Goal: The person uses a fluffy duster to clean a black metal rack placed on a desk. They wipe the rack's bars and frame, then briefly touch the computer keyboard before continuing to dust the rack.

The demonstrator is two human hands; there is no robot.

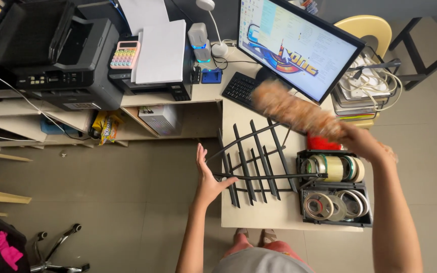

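My right hand (pixel 362 141) is clenched around the handle of a feather duster (pixel 297 112). The handle is hidden inside my fist. The duster head is blurred; it extends up-left over the desk (pixel 259 215), in front of the keyboard (pixel 241 88) and the lower edge of the monitor (pixel 299 45). My left hand (pixel 209 177) is released, fingers spread, at the left edge of the desk, thumb touching a black metal rack (pixel 254 162) lying flat there. Behind my right wrist, a red object (pixel 322 144) is mostly covered. A tape holder (pixel 336 188) sits just beside the rack.
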